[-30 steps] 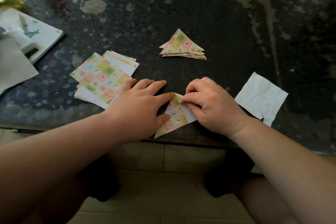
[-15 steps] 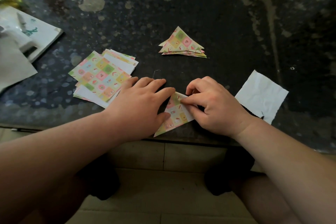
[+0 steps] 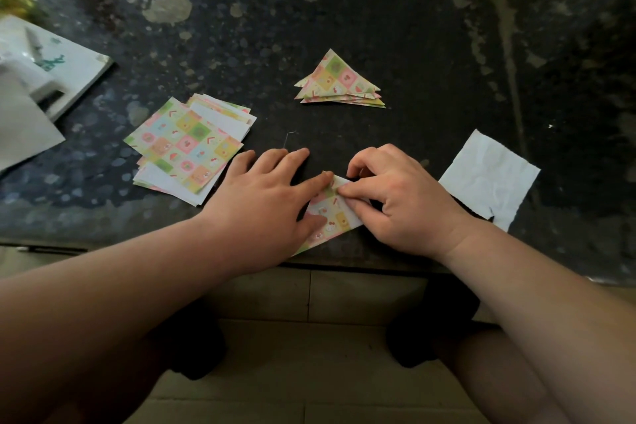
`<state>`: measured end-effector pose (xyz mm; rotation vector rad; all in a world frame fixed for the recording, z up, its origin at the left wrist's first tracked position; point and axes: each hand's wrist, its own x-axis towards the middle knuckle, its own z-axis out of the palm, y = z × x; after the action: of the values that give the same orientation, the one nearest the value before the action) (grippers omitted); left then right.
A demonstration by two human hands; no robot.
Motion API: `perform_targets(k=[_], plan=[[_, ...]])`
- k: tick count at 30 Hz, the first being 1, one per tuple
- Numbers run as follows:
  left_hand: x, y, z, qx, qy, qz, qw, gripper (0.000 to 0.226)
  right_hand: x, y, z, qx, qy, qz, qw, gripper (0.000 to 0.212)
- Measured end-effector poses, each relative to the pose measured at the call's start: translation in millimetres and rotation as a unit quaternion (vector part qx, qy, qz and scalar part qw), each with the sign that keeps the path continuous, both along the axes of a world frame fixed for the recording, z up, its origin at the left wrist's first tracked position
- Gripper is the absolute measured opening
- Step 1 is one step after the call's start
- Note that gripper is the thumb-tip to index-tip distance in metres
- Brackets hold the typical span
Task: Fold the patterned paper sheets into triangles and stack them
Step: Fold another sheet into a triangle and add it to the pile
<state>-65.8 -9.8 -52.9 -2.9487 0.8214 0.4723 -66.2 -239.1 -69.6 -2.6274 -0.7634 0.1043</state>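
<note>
Pinching the half-folded sheet at the near worktop edge, the right hand curls its fingers on the crease; the left hand presses it with straight fingers. Unfolded sheets lie left, the triangle stack beyond

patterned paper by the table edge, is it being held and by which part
The right hand pinches the half-folded sheet near its top corner, on the right edge; the left hand presses flat on its left side.
</note>
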Motion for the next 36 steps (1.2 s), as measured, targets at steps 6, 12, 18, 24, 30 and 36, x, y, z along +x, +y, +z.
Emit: perform_targets(k=[6,12,18,24,30,36], plan=[[-5,-3,0,-0.002,-0.002,0.006,1.0,0.067,0,1,4,-0.003,0.011,-0.006,1.0,0.028],[-29,-11,-8,-0.028,-0.058,-0.038,0.997,0.065,-1,3,2,-0.008,0.008,-0.008,1.0,0.032],[-35,-13,-11,-0.032,-0.057,-0.039,0.997,0.079,-2,6,8,-0.042,0.009,-0.025,0.999,0.025],[-35,-17,-3,-0.008,-0.025,-0.042,0.999,0.084,-6,14,17,-0.096,0.035,-0.041,0.994,0.028],[-32,-16,0,-0.016,-0.017,-0.034,0.999,0.087,-6,15,22,-0.112,0.05,-0.049,0.991,0.03],[-27,-16,4,-0.002,-0.012,-0.036,0.999,0.092,-10,14,25,-0.123,0.067,-0.045,0.989,0.033]])
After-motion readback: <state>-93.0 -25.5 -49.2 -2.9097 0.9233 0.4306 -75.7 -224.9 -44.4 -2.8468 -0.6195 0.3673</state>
